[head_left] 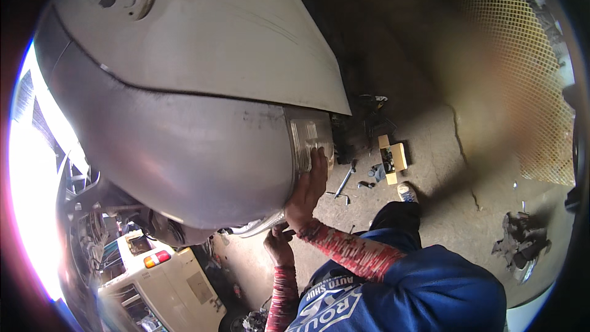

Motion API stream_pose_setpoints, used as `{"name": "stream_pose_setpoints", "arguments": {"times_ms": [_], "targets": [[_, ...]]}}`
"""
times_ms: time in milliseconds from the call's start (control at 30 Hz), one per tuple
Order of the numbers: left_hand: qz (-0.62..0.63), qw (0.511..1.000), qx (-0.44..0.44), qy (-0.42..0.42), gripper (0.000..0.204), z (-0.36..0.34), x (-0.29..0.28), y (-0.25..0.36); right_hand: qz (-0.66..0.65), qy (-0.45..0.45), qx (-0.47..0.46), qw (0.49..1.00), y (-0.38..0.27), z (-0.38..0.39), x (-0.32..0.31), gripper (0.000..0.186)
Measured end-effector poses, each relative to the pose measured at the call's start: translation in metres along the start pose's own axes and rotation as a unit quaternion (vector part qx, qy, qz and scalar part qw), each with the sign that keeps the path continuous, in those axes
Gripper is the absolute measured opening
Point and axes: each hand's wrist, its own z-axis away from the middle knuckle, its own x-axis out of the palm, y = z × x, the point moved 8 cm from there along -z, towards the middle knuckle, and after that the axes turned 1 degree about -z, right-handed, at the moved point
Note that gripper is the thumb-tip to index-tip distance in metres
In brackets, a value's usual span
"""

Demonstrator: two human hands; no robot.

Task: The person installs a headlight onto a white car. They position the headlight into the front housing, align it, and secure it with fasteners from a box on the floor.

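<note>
The grey front corner of a vehicle [209,141] fills the upper left, with a clear ribbed lamp [303,132] set at its right end. Against this lamp lies my right hand [309,190], its fingers stretched out over the lens and its palm along the panel edge. Lower down, my left hand [279,247] is raised beneath a clear curved lens edge [257,226]. Its fingers are bent close together near that edge, and what they hold, if anything, is hidden. Red patterned sleeves cover both forearms.
On the concrete floor lie a wrench-like tool [347,178], small dark parts [367,184] and an open cardboard box [398,157]. Dark scrap [521,243] is at the right, below a yellow mesh [544,86]. A beige vehicle [178,286] stands at lower left.
</note>
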Motion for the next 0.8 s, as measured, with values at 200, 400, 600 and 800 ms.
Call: {"name": "stream_pose_setpoints", "arguments": {"times_ms": [200, 400, 600, 800], "targets": [[0.02, 0.995, -0.094, 0.01, 0.062, 0.005, -0.014, -0.014, 0.0, -0.061, 0.039, 0.997, -0.004, 0.004, 0.009, 0.054], [0.075, 0.994, -0.079, 0.02, 0.056, 0.01, -0.016, -0.008, -0.008, -0.068, 0.058, 0.996, -0.002, 0.009, 0.012, 0.055], [0.097, 0.993, -0.056, -0.045, 0.051, 0.008, -0.012, 0.013, 0.002, -0.086, 0.068, 0.994, -0.001, 0.01, 0.013, 0.056], [0.203, 0.973, -0.106, -0.013, 0.063, 0.002, -0.024, 0.012, -0.007, -0.097, 0.061, 0.993, -0.002, 0.011, 0.016, 0.057]]}}
